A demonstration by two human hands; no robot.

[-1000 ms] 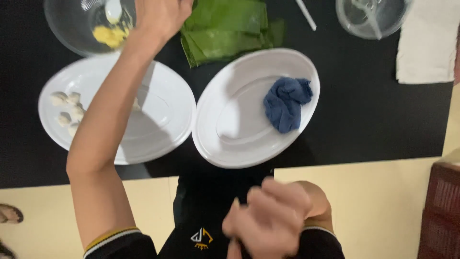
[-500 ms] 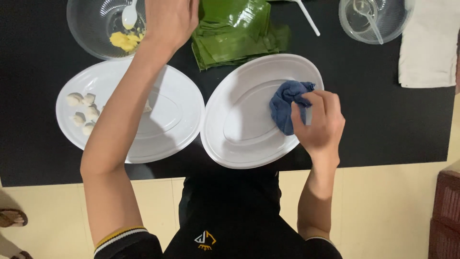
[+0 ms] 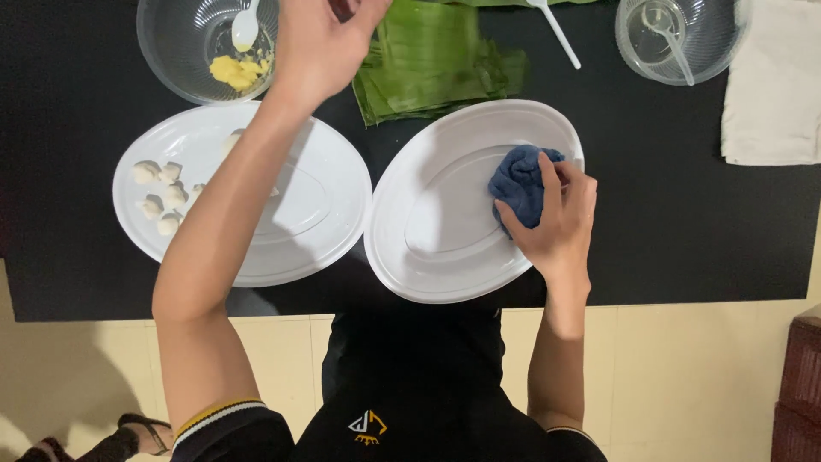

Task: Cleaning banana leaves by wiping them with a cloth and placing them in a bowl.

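Note:
My right hand point(image 3: 554, 224) rests on the right white oval plate point(image 3: 436, 257), its fingers closed over a crumpled blue cloth point(image 3: 516, 180) near the plate's far right rim. My left hand point(image 3: 325, 47) is stretched out at the top of the view. It hovers between a clear bowl point(image 3: 175, 51) and a stack of folded green leaves point(image 3: 436, 68). The fingertips run past the frame edge, so I cannot tell whether that hand holds anything. My left forearm crosses over the left white oval plate point(image 3: 316, 214).
Several small white dough pieces point(image 3: 162, 197) lie on the left plate's left side. The clear bowl holds yellow paste point(image 3: 233, 70) and a white spoon point(image 3: 245, 26). Another clear bowl with a spoon point(image 3: 680, 38), a loose white spoon point(image 3: 556, 32) and a folded white cloth point(image 3: 774, 85) sit on the black table point(image 3: 684, 222).
My right hand came up from my lap to the right plate and closed on the blue cloth. My left arm stayed reaching toward the top of the table.

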